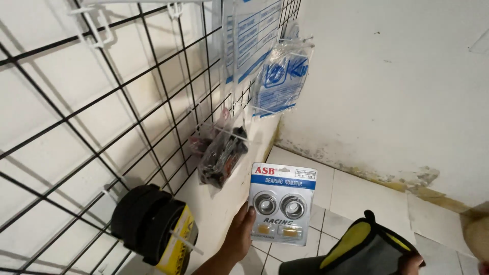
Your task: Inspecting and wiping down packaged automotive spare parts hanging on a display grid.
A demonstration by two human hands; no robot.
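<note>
The left hand (239, 231) pinches a flat blue-and-white blister card of two steel bearings (282, 202); the right hand (410, 264) grips a grey-and-yellow fabric pouch (364, 249) (keep the card level, I'd judge).

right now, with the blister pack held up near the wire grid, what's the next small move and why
Probably lift the blister pack up and left toward a free white hook on the wire grid. The left hand pinches only its lower left edge, and other bagged parts already hang there. The right hand is busy with a grey and yellow pouch.
</note>
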